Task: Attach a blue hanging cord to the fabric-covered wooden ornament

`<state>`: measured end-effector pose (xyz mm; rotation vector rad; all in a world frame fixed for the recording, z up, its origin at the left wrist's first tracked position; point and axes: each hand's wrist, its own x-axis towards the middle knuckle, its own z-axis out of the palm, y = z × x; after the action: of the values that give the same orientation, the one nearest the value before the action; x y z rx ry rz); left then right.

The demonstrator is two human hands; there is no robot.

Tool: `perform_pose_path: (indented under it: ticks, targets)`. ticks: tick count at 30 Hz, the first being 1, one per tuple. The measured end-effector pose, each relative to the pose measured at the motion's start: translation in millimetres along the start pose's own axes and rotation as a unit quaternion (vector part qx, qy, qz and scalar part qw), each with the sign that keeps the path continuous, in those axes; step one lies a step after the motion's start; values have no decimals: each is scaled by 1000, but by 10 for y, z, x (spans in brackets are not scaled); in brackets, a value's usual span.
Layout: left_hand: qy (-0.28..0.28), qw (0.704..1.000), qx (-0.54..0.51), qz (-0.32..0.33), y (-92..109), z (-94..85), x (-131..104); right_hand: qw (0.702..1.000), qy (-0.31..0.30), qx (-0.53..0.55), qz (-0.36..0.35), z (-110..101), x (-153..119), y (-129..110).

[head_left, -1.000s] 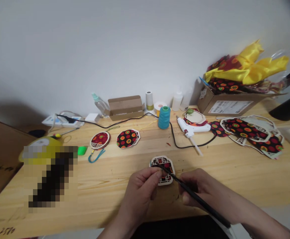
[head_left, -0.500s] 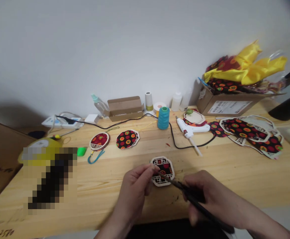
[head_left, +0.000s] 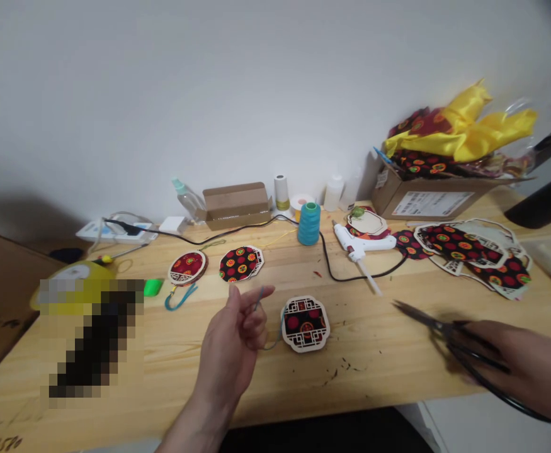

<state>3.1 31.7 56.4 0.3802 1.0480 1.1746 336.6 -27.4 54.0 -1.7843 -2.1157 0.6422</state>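
Observation:
On the wooden table (head_left: 171, 358) lies a pale fretwork ornament (head_left: 306, 323) with dark, red-patterned fabric inside. My left hand (head_left: 237, 333) is raised just left of it, its index finger stretched out and the other fingers curled. A thin teal cord (head_left: 271, 345) runs from the ornament's left edge to this hand, passing over the index finger. At the right, my right hand (head_left: 516, 362) is closed around the handles of black scissors (head_left: 426, 316). Their blades are nearly together and point up and left, away from the ornament.
Behind stand a teal thread cone (head_left: 308, 224), a white glue gun (head_left: 364, 244) with a black cable, and a small open carton (head_left: 236, 204). Fabric-covered pieces (head_left: 464, 245) and a cardboard box (head_left: 431, 196) are at the right. Two ornaments (head_left: 188, 267) (head_left: 240, 263) lie left of centre.
My left hand has moved left off the ornament, drawing the teal cord into view. My right hand and the scissors have swung away to the right.

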Motion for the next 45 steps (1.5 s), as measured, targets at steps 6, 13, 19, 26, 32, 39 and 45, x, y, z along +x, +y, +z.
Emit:
perform_pose_path:
  ticks: [6, 13, 19, 26, 32, 39, 45]
  targets:
    - [-32, 998, -20, -54, -69, 89, -58, 982, 153, -86, 63, -91, 24, 77]
    - [-68, 994, -22, -84, -168, 149, -122, 963, 27, 266, 39, 366, 484, -804]
    - [-84, 993, 5, -77, -228, 154, -151, 828, -110, 548, 30, 764, 828, -1324]
    - [-114, 989, 29, -90, -295, 124, -159, 824, -72, 561, 37, 790, 834, -1342]
    - [-148, 981, 113, -47, -313, 104, -146, 858, -8, 512, 28, 746, 818, -1346]
    - [-145, 969, 198, 8, -312, 98, -150, 866, -3, 499, 31, 719, 828, -1352]
    - [-144, 952, 269, 33, -301, 77, -159, 861, -32, 507, 13, 721, 822, -1388]
